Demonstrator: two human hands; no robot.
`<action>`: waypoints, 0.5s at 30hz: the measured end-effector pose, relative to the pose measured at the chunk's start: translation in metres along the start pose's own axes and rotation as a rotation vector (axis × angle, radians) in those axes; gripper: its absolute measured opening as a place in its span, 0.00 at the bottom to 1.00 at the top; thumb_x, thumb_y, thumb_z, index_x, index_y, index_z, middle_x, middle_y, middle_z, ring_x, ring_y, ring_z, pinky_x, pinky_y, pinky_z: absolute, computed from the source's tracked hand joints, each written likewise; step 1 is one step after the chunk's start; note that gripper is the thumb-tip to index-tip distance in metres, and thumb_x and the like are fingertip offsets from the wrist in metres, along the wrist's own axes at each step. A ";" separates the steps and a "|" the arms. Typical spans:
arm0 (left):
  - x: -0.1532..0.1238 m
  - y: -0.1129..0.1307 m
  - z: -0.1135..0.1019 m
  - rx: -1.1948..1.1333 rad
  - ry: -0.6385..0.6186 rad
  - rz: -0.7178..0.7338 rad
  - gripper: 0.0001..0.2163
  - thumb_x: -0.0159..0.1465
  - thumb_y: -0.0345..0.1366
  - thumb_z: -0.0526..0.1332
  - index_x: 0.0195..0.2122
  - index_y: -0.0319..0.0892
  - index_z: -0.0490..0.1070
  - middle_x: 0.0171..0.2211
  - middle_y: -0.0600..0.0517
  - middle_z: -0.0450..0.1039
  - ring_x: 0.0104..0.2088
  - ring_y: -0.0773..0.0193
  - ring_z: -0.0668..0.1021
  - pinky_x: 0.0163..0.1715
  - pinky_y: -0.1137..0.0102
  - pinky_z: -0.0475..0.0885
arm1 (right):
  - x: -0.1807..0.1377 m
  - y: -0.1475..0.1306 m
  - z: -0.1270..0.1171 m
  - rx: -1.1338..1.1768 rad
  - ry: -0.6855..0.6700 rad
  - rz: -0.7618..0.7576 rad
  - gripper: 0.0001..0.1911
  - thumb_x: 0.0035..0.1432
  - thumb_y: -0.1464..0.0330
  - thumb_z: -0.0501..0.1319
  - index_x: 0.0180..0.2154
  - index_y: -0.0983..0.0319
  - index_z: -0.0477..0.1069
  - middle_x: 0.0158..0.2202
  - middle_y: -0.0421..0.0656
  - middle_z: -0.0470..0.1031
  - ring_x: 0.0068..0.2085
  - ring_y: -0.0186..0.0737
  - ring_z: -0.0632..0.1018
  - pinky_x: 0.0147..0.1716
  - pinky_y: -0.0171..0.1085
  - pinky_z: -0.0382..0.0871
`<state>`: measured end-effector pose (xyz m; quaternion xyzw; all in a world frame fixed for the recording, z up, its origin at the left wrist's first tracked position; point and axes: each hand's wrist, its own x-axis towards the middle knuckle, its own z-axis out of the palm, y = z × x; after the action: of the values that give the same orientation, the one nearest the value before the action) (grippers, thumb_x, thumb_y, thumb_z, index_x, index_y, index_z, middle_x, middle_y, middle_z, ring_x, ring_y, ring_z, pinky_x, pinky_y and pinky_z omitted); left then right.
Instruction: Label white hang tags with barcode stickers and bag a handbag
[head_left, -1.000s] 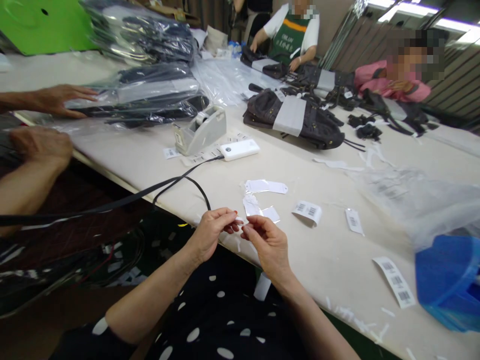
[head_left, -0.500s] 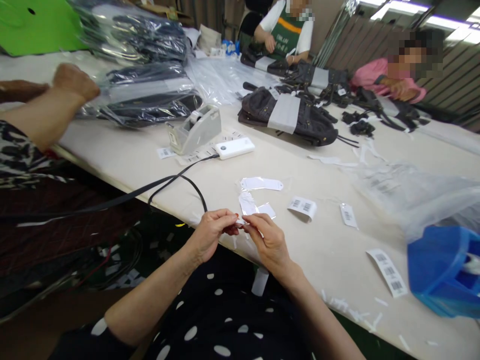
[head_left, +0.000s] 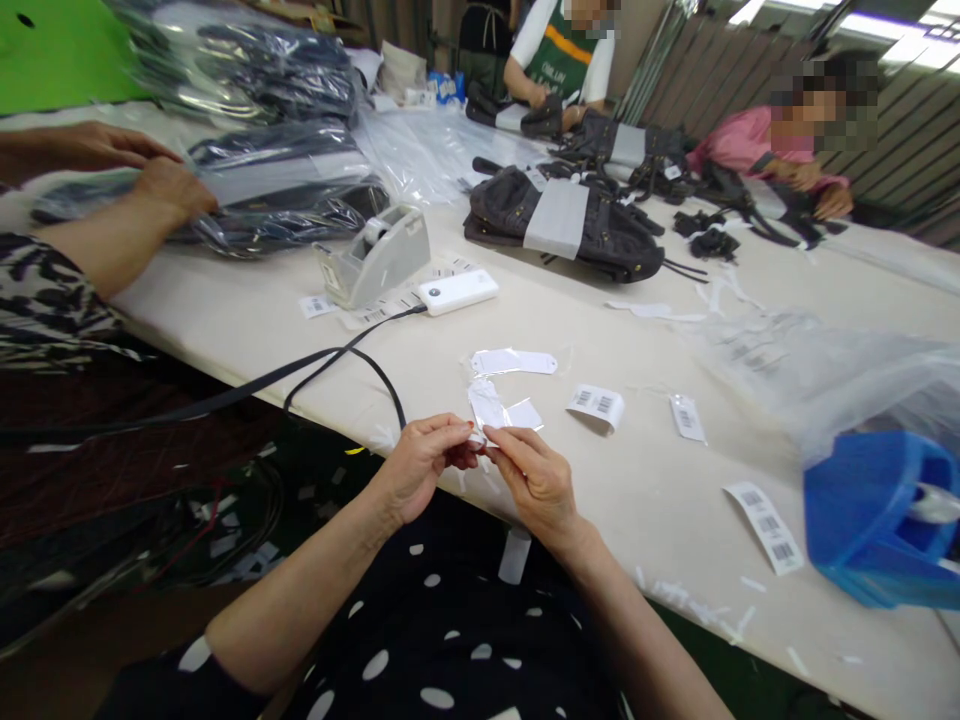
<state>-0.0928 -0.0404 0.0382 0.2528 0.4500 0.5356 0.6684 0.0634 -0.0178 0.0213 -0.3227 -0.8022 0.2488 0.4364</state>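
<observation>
My left hand (head_left: 429,462) and my right hand (head_left: 534,480) meet at the table's front edge, fingertips pinched close together. Between them is a small white piece (head_left: 478,438), mostly covered by the fingers; its kind is too small to make out. Just beyond the fingertips lie white paper tags (head_left: 487,402) and a long white tag strip (head_left: 514,362) in clear plastic. To the right are a curled barcode label (head_left: 597,404), a barcode tag (head_left: 686,417) and a longer strip of barcode labels (head_left: 766,526).
A tape dispenser (head_left: 379,258) and a white power bank (head_left: 459,291) with a black cable stand ahead. Dark bags (head_left: 495,215) with pale bands lie farther back. A blue container (head_left: 862,520) is at right. Co-workers' hands (head_left: 169,190) touch plastic-wrapped bags at left.
The view has shifted slightly, moving table items a little left. My hands keep the same pinch. At left, a co-worker's two hands have come together near the wrapped bags.
</observation>
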 end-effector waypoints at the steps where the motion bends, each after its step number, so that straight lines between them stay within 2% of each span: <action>1: 0.000 -0.001 0.001 -0.008 -0.002 -0.002 0.06 0.52 0.34 0.63 0.23 0.37 0.72 0.22 0.52 0.73 0.23 0.68 0.72 0.27 0.73 0.64 | 0.000 0.000 -0.001 -0.016 0.017 -0.025 0.15 0.58 0.75 0.56 0.47 0.61 0.70 0.39 0.46 0.73 0.40 0.34 0.75 0.39 0.32 0.72; 5: 0.001 -0.002 0.004 -0.030 -0.012 -0.018 0.06 0.53 0.34 0.62 0.23 0.37 0.72 0.23 0.51 0.73 0.23 0.69 0.72 0.27 0.73 0.64 | -0.001 -0.003 -0.005 -0.052 0.083 -0.068 0.13 0.57 0.76 0.56 0.44 0.61 0.71 0.38 0.45 0.74 0.39 0.33 0.75 0.39 0.32 0.72; 15: 0.000 -0.005 0.009 -0.053 -0.008 -0.043 0.06 0.52 0.34 0.63 0.22 0.37 0.72 0.23 0.51 0.73 0.23 0.69 0.72 0.27 0.73 0.64 | -0.005 -0.001 -0.008 -0.112 0.107 -0.062 0.10 0.58 0.75 0.56 0.41 0.62 0.71 0.35 0.45 0.74 0.37 0.34 0.76 0.36 0.33 0.73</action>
<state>-0.0829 -0.0405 0.0382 0.2278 0.4383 0.5317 0.6880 0.0717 -0.0218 0.0232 -0.3345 -0.8000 0.1726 0.4672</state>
